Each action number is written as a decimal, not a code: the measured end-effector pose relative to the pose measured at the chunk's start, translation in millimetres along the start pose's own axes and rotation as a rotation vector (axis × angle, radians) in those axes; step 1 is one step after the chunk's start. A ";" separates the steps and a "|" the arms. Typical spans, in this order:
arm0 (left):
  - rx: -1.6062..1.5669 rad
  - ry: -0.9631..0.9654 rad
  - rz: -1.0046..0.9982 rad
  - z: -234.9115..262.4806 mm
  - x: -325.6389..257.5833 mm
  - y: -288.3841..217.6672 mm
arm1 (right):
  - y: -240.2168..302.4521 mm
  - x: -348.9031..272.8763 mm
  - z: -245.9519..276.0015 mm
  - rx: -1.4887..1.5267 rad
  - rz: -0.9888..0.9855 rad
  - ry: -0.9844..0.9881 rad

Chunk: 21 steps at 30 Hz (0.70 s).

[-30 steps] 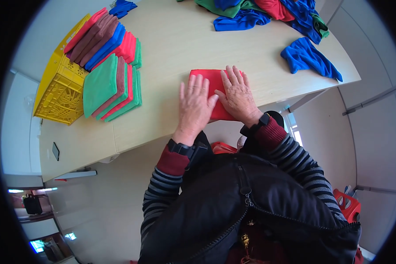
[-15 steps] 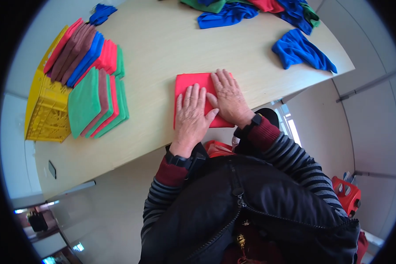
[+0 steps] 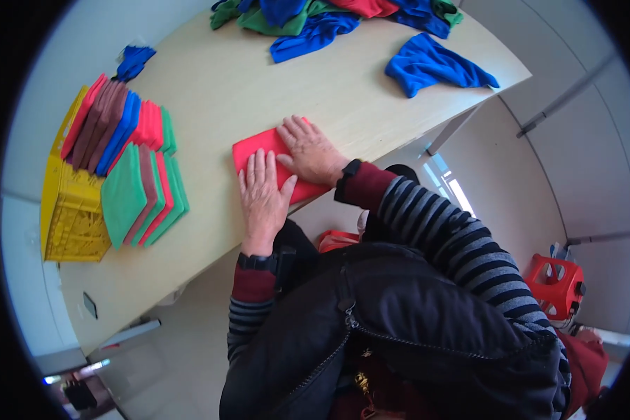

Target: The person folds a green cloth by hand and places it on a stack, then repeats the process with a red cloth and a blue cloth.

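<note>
A folded red cloth (image 3: pixel 260 143) lies flat in a neat square at the near edge of the table. My left hand (image 3: pixel 262 192) rests palm down on its lower left part, fingers stretched out. Across the upper right part lies my right hand (image 3: pixel 311 152), also flat with the fingers extended. Both hands press against the cloth without gripping it. To the left stand folded cloths in green (image 3: pixel 124 196), brown, red and blue, set upright on edge in rows beside and in a yellow crate (image 3: pixel 75 217).
Rumpled blue, green and red cloths (image 3: pixel 308 31) lie heaped at the far edge. A single crumpled blue cloth (image 3: pixel 434 66) is at the right, another small blue one (image 3: pixel 134 61) at the far left. A dark flat object (image 3: pixel 89 305) sits near the left corner. A red stool (image 3: pixel 554 285) stands on the floor.
The view has shifted and turned, so the table appears tilted. Both hands stay flat on the red cloth, which now appears rotated and farther left in view.
</note>
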State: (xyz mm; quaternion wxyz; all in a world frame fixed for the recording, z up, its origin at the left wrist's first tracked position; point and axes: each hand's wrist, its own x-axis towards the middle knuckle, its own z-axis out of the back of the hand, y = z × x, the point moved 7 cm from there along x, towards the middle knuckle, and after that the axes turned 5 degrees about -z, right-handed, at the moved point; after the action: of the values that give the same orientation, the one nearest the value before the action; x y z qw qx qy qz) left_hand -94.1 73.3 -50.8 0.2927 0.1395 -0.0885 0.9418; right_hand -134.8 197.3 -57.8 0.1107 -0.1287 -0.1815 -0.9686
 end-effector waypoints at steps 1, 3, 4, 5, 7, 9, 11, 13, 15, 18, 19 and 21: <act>-0.014 -0.004 0.006 0.5 -2.7 2.5 | 3.0 0.1 -1.1 0.025 0.021 0.015; 0.004 0.004 0.048 2.4 -10.8 8.1 | 3.1 -0.8 3.8 -0.064 -0.012 -0.001; 0.006 -0.003 0.060 5.0 -15.1 10.3 | 13.8 -2.7 3.1 -0.039 0.011 0.011; 0.001 -0.015 0.060 7.2 -17.0 9.9 | 18.8 -4.0 8.7 -0.074 0.029 -0.014; 0.027 0.002 0.085 10.6 -25.1 12.6 | 32.5 -5.6 17.0 -0.147 0.062 -0.066; 0.044 0.026 0.085 11.8 -27.6 11.6 | 37.4 -9.4 9.2 -0.092 0.061 -0.042; 0.046 0.025 0.079 14.8 -33.1 10.3 | 40.1 -11.2 0.5 -0.003 0.054 0.002; 0.039 0.013 0.063 18.6 -39.0 8.6 | 38.1 -12.2 -1.7 -0.025 0.058 -0.015; 0.072 0.033 0.098 21.4 -42.8 15.4 | 35.1 -13.7 -2.1 -0.082 0.066 -0.052; 0.137 0.067 0.170 34.7 -43.1 31.5 | 34.5 -14.5 -5.5 -0.094 0.060 -0.036; 0.214 0.110 0.212 43.8 -39.8 40.4 | 36.5 -14.5 -4.9 -0.100 0.060 -0.029; 0.363 0.196 0.296 53.5 -31.5 54.3 | 36.0 -15.1 -5.3 -0.096 0.058 -0.025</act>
State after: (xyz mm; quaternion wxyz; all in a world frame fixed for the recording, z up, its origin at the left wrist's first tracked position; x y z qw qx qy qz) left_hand -89.2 -0.8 -14.7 0.1291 0.0833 0.0913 0.9839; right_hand -112.3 165.1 -55.3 0.1301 -0.1510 -0.1326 -0.9709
